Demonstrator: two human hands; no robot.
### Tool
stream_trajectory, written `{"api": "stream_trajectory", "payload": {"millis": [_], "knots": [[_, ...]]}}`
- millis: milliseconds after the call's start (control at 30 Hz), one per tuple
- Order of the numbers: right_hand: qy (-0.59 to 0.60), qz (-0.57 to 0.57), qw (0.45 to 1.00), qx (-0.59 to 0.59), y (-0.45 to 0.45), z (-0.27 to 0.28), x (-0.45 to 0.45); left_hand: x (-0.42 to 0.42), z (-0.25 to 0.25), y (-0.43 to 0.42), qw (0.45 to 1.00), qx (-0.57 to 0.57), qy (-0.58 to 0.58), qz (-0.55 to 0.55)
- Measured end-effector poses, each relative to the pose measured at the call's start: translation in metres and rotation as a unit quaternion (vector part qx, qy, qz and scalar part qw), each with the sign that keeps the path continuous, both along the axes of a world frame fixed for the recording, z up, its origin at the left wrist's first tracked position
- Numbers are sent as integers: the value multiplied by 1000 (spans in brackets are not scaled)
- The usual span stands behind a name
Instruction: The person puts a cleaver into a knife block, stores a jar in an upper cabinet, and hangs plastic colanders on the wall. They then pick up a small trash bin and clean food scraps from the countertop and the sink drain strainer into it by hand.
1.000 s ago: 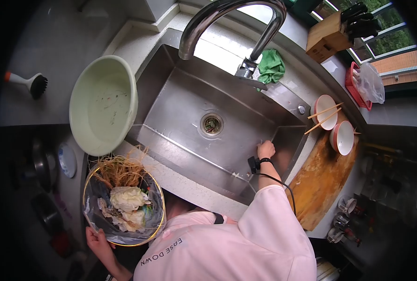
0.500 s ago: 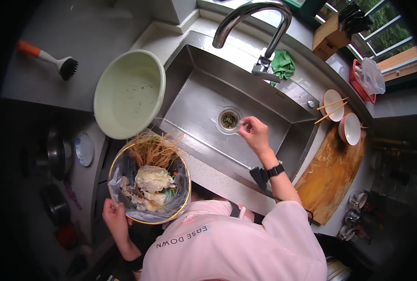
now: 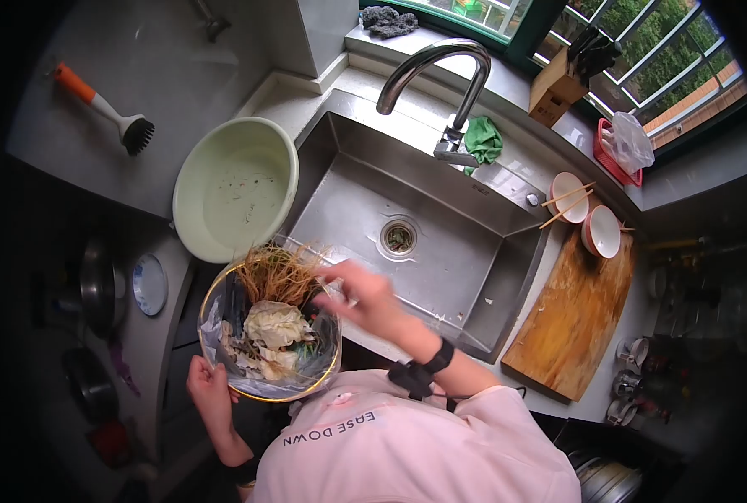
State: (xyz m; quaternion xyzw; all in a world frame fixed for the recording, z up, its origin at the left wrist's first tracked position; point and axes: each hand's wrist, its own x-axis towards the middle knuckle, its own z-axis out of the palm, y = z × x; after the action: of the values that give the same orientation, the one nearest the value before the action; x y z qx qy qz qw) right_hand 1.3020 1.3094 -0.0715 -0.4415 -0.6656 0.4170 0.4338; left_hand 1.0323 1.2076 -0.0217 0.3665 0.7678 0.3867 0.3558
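Note:
My left hand (image 3: pixel 211 388) is closed on the gold rim at the lower left of a lined trash bin (image 3: pixel 301 395). Inside the bin lie pale cabbage leaves (image 3: pixel 276 325), a tangle of brown stringy roots (image 3: pixel 274 275) and other scraps. My right hand (image 3: pixel 358 298) is over the bin's right edge, beside the roots. Its thumb and fingers are apart, and nothing shows between them. The stainless sink (image 3: pixel 361 197) lies beyond, with dark green bits in its drain strainer (image 3: pixel 398 239) and small pale bits near its front right corner.
A pale green basin (image 3: pixel 237 180) stands left of the sink, under the faucet's (image 3: pixel 428 54) left side. A brush (image 3: pixel 109 111) lies on the left counter. At right are bowls (image 3: pixel 601 232) with chopsticks, a wooden cutting board (image 3: pixel 570 323) and a knife block (image 3: pixel 556 86).
My right hand has moved from above the sink drain leftward and toward me, over the bin, and its pinched fingers have parted. My left hand stays on the rim. The view has shifted slightly.

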Motion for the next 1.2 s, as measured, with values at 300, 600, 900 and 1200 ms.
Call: {"api": "stream_trajectory", "payload": {"millis": [300,600,900,1200], "knots": [[-314,-135,904,-257,60,-261,134,-2,-3,-6,998,-18,46,27],[-312,-156,865,-362,108,-346,53,-3,-4,-20,990,-34,61,122],[-199,-180,831,-487,119,-376,44,2,12,-19,988,-82,92,94],[-348,-129,867,-333,91,-345,68,-13,-6,-26,991,-57,84,84]]}}
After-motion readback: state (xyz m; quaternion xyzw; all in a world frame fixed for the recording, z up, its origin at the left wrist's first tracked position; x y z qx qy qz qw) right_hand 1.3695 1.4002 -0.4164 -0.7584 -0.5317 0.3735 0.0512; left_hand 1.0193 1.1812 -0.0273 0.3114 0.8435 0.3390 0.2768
